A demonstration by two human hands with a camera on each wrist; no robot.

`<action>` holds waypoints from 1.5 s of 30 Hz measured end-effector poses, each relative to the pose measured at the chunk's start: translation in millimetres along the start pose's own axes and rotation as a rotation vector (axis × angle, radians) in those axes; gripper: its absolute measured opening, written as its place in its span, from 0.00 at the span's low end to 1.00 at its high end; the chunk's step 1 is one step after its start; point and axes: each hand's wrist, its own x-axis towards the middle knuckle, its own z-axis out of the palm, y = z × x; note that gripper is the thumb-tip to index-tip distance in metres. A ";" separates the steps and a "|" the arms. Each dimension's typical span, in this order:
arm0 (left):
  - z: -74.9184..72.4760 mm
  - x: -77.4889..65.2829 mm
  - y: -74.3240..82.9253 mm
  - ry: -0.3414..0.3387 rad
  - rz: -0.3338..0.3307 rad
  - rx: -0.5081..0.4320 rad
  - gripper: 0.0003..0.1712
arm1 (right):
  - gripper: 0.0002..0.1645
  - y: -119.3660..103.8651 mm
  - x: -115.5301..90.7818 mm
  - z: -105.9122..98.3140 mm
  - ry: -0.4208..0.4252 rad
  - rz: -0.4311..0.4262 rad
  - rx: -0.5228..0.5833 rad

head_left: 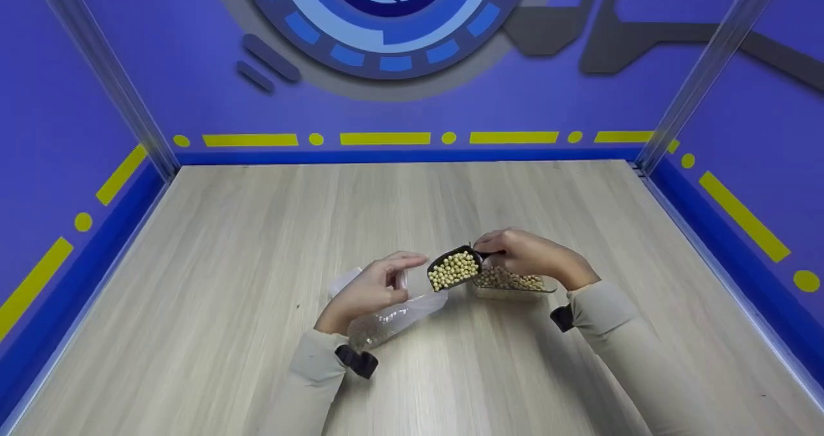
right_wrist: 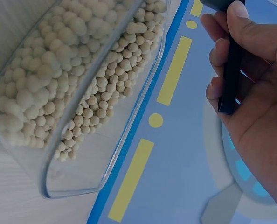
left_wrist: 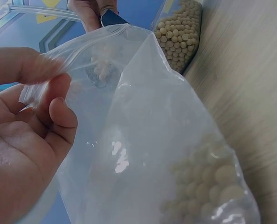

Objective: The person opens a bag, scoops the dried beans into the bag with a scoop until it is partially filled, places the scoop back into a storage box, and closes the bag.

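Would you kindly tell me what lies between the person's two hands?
In the head view, part of the clear bag and a dark scoop of pale beans lie there.

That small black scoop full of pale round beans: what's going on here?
A person's right hand grips the handle of a small black scoop loaded with pale yellow, round beans. It is held up beside the mouth of a clear plastic zip bag, whose edge the left hand pinches. Some beans sit low in the bag, and more lie in the clear, rectangular container on the pale, wood-look table.
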 end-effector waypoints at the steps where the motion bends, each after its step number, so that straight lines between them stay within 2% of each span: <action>1: 0.0 0.0 0.0 0.001 0.002 0.006 0.35 | 0.19 -0.3 0.2 -0.3 0.001 -0.004 -0.008; 13: 0.8 0.7 -0.9 0.000 -0.021 0.030 0.36 | 0.19 -2.1 2.9 -1.5 -0.010 -0.010 -0.061; 25: 0.2 0.4 -1.3 -0.008 -0.027 -0.012 0.36 | 0.20 -6.2 4.6 -4.4 -0.026 0.021 -0.076; 38: -0.4 0.4 -0.7 -0.028 -0.023 -0.030 0.35 | 0.20 -10.6 4.9 -6.8 -0.022 0.010 -0.111; 45: -0.4 0.2 0.3 -0.026 -0.026 -0.036 0.35 | 0.20 -13.9 5.7 -7.8 -0.030 0.041 -0.119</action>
